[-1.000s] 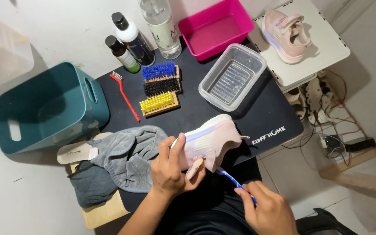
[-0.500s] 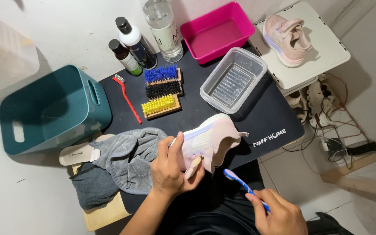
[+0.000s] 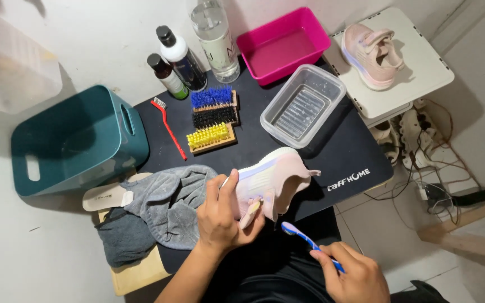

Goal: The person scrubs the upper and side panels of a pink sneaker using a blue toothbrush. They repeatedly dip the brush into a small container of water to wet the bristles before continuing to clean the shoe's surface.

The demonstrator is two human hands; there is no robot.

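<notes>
Gripped in the left hand (image 3: 225,221), the pink and white knit shoe (image 3: 279,179) is held above the near edge of the black mat (image 3: 343,151), fingers closed around its heel end with the thumb on the upper. The right hand (image 3: 352,275) is closed on the handle of a blue toothbrush (image 3: 310,244), whose head sits just below the shoe without clear contact. Judged from its build, the shoe should be light; the knit upper looks soft and liable to collapse under pressure, while the sole looks stiffer, so the sole and heel are the firmer places to hold. At the mat's far edge stand a tall clear bottle (image 3: 215,39) with a pale label, a white bottle (image 3: 182,59) with a black cap and dark label, and a small dark bottle (image 3: 166,76) with a light label. White lettering is printed on the mat's near right corner. A grey towel (image 3: 166,205) lies just left of the shoe. A second pink shoe (image 3: 373,55) rests on a white stand (image 3: 422,73), well apart.
</notes>
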